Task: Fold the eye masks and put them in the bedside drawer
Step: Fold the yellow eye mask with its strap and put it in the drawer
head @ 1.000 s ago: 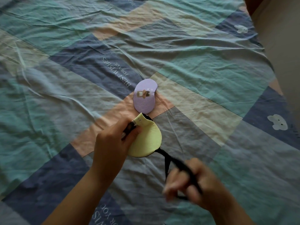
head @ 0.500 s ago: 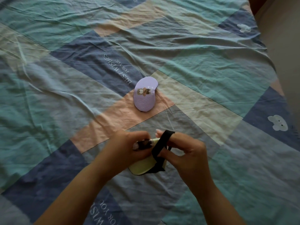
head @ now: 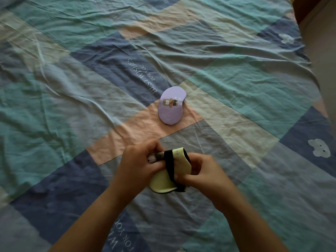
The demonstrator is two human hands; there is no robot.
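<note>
A pale yellow eye mask, folded in half, is held just above the bed between both hands. Its black elastic strap runs around the folded mask from top to bottom. My left hand pinches the mask's upper left end. My right hand grips the right side, fingers on the strap at the lower edge. A purple eye mask with a small bear picture lies folded on the bedsheet, a hand's length beyond the hands. No drawer is in view.
The wrinkled patchwork bedsheet in teal, blue, peach and cream fills the view. The bed's right edge drops to a beige floor at the far right.
The right hand came in from the lower right with the stretched strap and brought it around the folded yellow mask. Both hands now hold the mask together, slightly lower.
</note>
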